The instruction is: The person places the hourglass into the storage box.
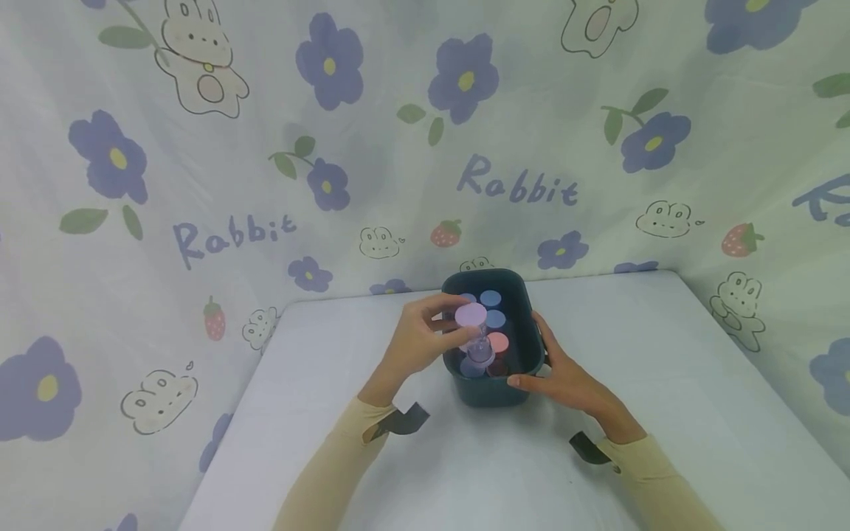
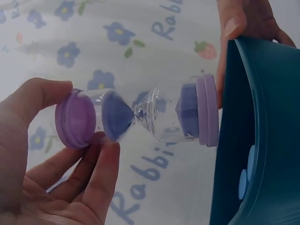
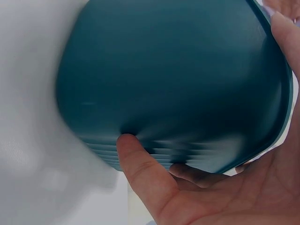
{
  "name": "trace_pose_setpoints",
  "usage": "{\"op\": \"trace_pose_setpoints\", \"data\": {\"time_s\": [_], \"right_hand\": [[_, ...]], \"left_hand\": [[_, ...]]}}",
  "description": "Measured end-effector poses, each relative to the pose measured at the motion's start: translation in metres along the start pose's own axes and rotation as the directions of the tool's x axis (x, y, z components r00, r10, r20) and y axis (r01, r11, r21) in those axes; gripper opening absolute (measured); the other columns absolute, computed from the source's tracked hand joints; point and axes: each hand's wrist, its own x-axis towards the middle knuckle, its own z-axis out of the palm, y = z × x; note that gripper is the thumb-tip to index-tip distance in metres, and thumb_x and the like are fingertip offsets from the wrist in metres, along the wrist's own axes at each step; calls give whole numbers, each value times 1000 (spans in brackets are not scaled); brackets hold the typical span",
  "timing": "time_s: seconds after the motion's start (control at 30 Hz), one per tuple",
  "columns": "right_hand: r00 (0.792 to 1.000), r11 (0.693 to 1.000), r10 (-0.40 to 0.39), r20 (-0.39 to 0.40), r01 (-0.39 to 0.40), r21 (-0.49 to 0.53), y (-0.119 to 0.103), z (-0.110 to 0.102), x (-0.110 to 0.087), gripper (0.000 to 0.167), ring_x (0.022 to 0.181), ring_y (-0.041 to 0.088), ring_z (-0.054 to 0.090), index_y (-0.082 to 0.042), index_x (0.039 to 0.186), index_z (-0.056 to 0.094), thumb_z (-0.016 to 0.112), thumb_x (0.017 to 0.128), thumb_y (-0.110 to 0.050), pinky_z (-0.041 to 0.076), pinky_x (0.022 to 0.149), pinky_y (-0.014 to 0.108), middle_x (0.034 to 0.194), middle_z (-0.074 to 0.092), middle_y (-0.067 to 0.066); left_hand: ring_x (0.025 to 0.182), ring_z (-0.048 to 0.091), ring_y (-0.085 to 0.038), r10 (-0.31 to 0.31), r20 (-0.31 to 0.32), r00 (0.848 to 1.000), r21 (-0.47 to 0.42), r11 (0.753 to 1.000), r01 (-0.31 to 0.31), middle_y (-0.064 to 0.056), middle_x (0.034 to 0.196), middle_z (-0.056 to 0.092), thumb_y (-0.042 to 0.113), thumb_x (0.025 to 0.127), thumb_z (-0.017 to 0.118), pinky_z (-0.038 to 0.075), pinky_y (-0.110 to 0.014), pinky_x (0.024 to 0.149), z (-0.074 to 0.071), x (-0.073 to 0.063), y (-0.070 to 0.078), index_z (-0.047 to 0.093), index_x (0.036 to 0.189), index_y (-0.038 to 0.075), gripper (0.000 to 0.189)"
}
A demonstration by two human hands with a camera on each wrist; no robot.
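My left hand (image 1: 415, 339) pinches an hourglass (image 1: 480, 350) by its upper lilac cap, thumb on one side and fingertips on the other. The hourglass has clear glass bulbs and blue-purple sand in both of them, best seen in the left wrist view. It hangs over a dark teal plastic bin (image 1: 494, 394), its lower cap close to the opening. My right hand (image 1: 571, 380) grips the bin's near right corner, with the thumb at the rim and fingers (image 3: 140, 164) against the outer wall. Inside the bin are several round caps, blue, pink and dark; the left hand partly hides them.
The bin stands on a white-covered table (image 1: 631, 324), towards its back edge. Behind it hangs a pale curtain (image 1: 392, 147) printed with purple flowers and rabbits. A dark strap (image 1: 401, 420) sits at the left wrist, another dark strap (image 1: 587, 448) at the right.
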Motion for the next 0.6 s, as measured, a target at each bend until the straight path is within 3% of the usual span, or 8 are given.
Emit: {"op": "trace_pose_setpoints", "data": {"time_s": [0.13,0.4,0.6], "right_hand": [[1000,1000,-3,2,2,5,1,-1,0,122,154,57,18,-38,164,-12,80,85,-51,33,112,79,176,-1,15],[1000,1000,-15,7,15,8,1,-2,0,122,154,58,18,-38,164,-12,80,85,-50,33,112,79,176,-1,15],[1000,1000,-2,9,2,7,1,-1,0,122,155,56,18,-38,164,-13,80,85,-52,32,114,78,176,-2,13]], "left_hand": [[105,72,-36,-19,20,1000,0,1000,19,-14,120,73,10,84,83,62,-28,93,6,9,-6,71,123,4,41],[102,76,-18,-40,76,996,21,999,38,-10,116,74,15,83,85,63,-30,91,16,19,-15,73,121,8,41],[98,71,-22,-75,110,991,42,997,71,-8,112,73,17,81,87,64,-30,88,26,24,-20,73,121,7,43]]}}
